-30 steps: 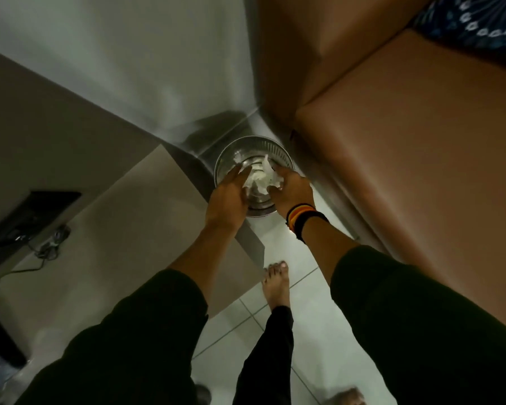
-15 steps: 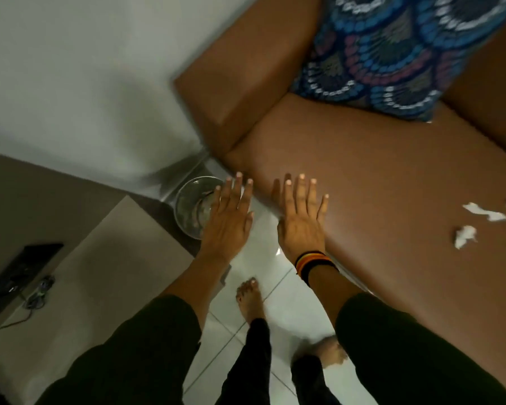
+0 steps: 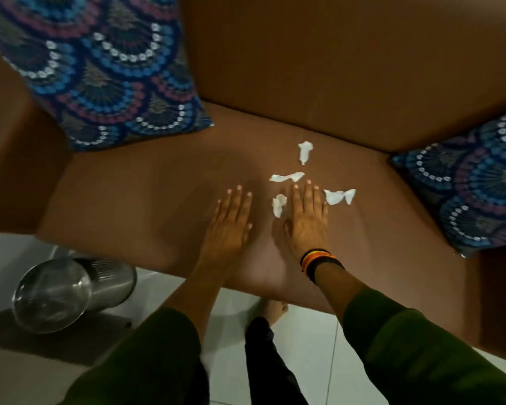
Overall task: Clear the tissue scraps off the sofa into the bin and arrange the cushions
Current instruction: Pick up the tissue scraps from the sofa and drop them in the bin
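Several white tissue scraps lie on the brown sofa seat: one near the backrest, one just beyond my fingertips, one between my hands, one to the right. My right hand, with wrist bands, hovers flat and open among them, holding nothing. My left hand is also flat and open, left of the scraps. A blue patterned cushion leans in the sofa's left corner; another lies at the right. The metal bin stands on the floor at lower left.
White floor tiles run along the sofa's front edge, where my bare foot stands. The sofa's left armrest rises above the bin. A grey mat lies under the bin.
My hands left the bin, where they held tissue, and moved right over the sofa seat with nothing in them. The view swung from the bin to the scraps.
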Tool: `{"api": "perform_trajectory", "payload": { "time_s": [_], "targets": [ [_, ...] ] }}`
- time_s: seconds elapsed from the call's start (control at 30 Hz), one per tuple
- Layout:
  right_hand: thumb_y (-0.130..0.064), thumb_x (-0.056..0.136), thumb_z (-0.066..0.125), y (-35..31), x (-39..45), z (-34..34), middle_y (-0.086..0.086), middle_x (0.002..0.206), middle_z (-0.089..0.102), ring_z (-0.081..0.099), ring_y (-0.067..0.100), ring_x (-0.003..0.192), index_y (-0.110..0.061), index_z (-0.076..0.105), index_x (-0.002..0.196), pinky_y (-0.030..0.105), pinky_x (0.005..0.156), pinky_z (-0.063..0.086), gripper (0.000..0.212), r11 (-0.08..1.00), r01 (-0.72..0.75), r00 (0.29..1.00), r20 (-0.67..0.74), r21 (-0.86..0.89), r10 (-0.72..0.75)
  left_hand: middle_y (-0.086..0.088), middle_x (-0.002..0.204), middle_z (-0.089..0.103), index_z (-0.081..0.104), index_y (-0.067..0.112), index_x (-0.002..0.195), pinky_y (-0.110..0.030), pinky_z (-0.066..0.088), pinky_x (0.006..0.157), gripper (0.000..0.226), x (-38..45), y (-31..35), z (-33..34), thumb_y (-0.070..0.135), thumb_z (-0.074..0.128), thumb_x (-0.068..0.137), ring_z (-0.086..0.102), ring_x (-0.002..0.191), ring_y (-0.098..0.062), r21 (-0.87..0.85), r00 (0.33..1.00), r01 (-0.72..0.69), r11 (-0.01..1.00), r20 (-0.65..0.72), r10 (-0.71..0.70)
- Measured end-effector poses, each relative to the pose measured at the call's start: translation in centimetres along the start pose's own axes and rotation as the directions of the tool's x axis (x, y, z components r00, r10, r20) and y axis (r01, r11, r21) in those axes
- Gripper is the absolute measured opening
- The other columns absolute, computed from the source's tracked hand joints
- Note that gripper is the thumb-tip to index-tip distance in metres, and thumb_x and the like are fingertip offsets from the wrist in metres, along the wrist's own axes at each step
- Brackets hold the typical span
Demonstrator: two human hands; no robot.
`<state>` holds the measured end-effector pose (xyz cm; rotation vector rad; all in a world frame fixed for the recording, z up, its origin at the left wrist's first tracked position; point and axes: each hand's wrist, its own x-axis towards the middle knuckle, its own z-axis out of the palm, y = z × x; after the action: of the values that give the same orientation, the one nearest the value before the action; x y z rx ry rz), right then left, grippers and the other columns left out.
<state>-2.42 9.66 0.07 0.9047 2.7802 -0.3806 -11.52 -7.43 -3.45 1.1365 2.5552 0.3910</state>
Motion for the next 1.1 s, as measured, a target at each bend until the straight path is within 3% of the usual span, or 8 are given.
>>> {"api": "perform_trajectory", "payload": {
  "time_s": [0.23,0.4,0.53,0.7,0.8,0.93,1.0,1.1],
  "targets": [
    [-0.014,0.091,0.058,12.3,4.0,0.3,0.015,0.164,0.01,0.009,0.037,0.151,-0.019,0.027,0.152,0.05,0.117,0.032,0.069,0.971,-0.188,0.982,0.013,0.149,0.189,-0.005,0.174,0.004,0.015,0.021,0.164,-0.047,0.03,0.125,0.078,8.0,7.7,4.4,-0.007,0.046,0.098,0.006,0.161,-0.029,-0.021,0.984,0.047,0.999,0.17,-0.043],
    [-0.037,0.092,0.061,14.7,8.1,2.5,0.011,0.165,0.005,0.014,0.038,0.149,-0.033,0.029,0.15,0.049,0.112,0.037,0.067,0.948,-0.273,0.956,0.154,0.167,0.248,-0.009,0.167,0.028,0.036,0.018,0.158,-0.043,0.04,0.119,0.074,10.3,8.1,5.2,0.001,0.064,0.091,0.029,0.153,-0.032,0.076,0.966,0.062,0.995,0.246,-0.079],
    [-0.023,0.095,0.057,14.4,8.9,4.4,0.011,0.154,0.035,0.037,0.036,0.136,-0.017,0.059,0.132,0.045,0.102,0.049,0.037,0.975,-0.195,0.975,0.13,0.102,0.181,-0.018,0.132,0.062,0.064,0.008,0.13,-0.047,0.055,0.095,0.037,10.1,8.3,5.1,0.001,0.058,0.093,0.062,0.119,-0.04,0.051,0.972,0.088,0.995,0.216,-0.097],
    [-0.007,0.092,0.051,14.2,9.0,3.5,0.016,0.114,0.066,0.065,0.037,0.098,-0.003,0.069,0.11,0.038,0.08,0.052,0.025,0.992,-0.097,0.985,0.149,0.08,0.084,-0.007,0.113,0.067,0.069,0.011,0.104,-0.043,0.059,0.081,0.026,10.5,8.1,4.4,0.001,0.055,0.084,0.068,0.099,-0.033,0.028,0.984,0.03,0.999,0.176,-0.034],
    [-0.004,0.091,0.052,13.7,11.4,0.9,0.017,0.11,0.068,0.066,0.037,0.097,-0.004,0.07,0.108,0.037,0.083,0.052,0.025,0.987,0.013,0.992,0.124,0.162,-0.034,-0.007,0.119,0.069,0.065,0.015,0.119,-0.043,0.059,0.084,0.042,12.4,8.3,3.1,-0.004,0.057,0.082,0.069,0.102,-0.031,-0.068,0.993,0.063,0.996,0.107,-0.056],
    [0.001,0.088,0.059,11.9,18.4,-1.4,0.019,0.131,0.055,0.061,0.039,0.111,-0.012,0.049,0.14,0.043,0.092,0.053,0.055,0.979,0.131,0.975,0.159,0.154,-0.155,-0.01,0.151,0.053,0.038,0.014,0.156,-0.048,0.055,0.099,0.076,17.1,7.2,2.5,-0.003,0.065,0.087,0.06,0.126,-0.035,0.038,0.982,0.074,0.997,0.174,-0.08],
    [0.0,0.089,0.058,10.7,21.4,-1.1,0.022,0.137,0.049,0.059,0.04,0.113,-0.019,0.035,0.15,0.046,0.094,0.053,0.069,0.976,0.171,0.951,0.234,0.139,-0.2,-0.012,0.147,0.055,0.041,0.013,0.155,-0.048,0.056,0.097,0.065,18.6,6.8,2.9,0.007,0.062,0.094,0.059,0.126,-0.035,0.079,0.976,0.059,0.995,0.203,-0.075],
    [-0.016,0.094,0.056,10.0,24.1,0.6,0.022,0.132,0.056,0.061,0.039,0.111,-0.013,0.049,0.139,0.045,0.094,0.053,0.046,0.983,0.152,0.945,0.276,0.102,-0.174,-0.012,0.127,0.064,0.063,0.011,0.136,-0.045,0.057,0.089,0.037,18.8,6.8,4.1,0.028,0.052,0.104,0.063,0.115,-0.034,0.082,0.975,0.073,0.994,0.204,-0.089]
  ]
}}
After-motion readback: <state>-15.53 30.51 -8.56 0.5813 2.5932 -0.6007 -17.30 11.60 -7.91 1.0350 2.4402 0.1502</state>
